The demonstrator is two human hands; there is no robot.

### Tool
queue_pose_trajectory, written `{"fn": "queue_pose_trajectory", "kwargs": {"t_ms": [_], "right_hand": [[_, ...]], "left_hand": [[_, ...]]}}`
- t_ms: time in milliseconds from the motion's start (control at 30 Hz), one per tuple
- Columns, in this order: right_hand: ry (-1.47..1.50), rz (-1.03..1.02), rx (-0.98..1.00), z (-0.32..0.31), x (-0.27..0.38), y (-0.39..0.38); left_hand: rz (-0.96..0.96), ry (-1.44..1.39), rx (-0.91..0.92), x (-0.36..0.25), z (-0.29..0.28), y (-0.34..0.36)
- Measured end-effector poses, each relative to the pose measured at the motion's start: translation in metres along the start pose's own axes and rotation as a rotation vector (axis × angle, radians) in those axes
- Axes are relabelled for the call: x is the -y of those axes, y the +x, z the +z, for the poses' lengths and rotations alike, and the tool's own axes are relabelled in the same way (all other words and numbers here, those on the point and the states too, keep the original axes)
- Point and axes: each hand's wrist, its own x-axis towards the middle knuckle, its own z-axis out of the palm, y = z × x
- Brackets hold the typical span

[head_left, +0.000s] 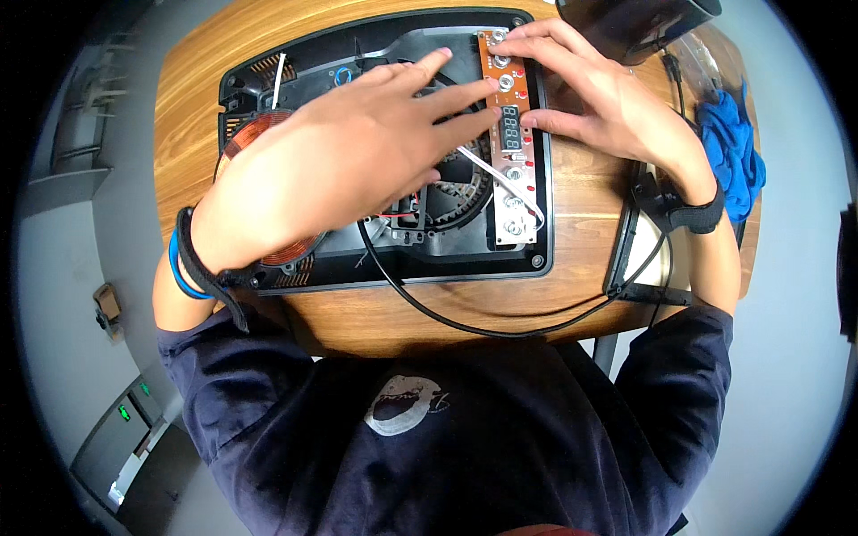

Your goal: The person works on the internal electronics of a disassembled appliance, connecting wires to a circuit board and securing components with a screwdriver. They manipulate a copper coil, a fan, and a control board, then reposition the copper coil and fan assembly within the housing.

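Observation:
In front of me lies the opened black housing of what looks like an induction cooker. A long orange-brown control circuit board runs along its right side, with a digit display, round buttons and small red parts. My left hand reaches across the housing, open, its spread fingertips at the board's left edge. My right hand is open too, fingers resting on the board's far end and thumb beside the display. A white cable curves onto the board. The left hand and forearm partly cover a fan and copper coil.
A black cord loops along the table's near edge toward a black-framed pale piece under my right forearm. A dark rounded container stands at the far right. A blue cloth lies at the wooden table's right edge.

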Motion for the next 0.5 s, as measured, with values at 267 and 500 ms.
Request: {"fn": "queue_pose_trajectory", "kwargs": {"t_ms": [267, 500], "right_hand": [[-0.017, -0.086, -0.027, -0.015, 0.012, 0.006], [-0.069, -0.049, -0.011, -0.013, 0.016, 0.005]], "left_hand": [[0.054, 0.033, 0.116, -0.038, -0.009, -0.003], [0.023, -0.025, 0.093, -0.040, -0.005, -0.003]]}}
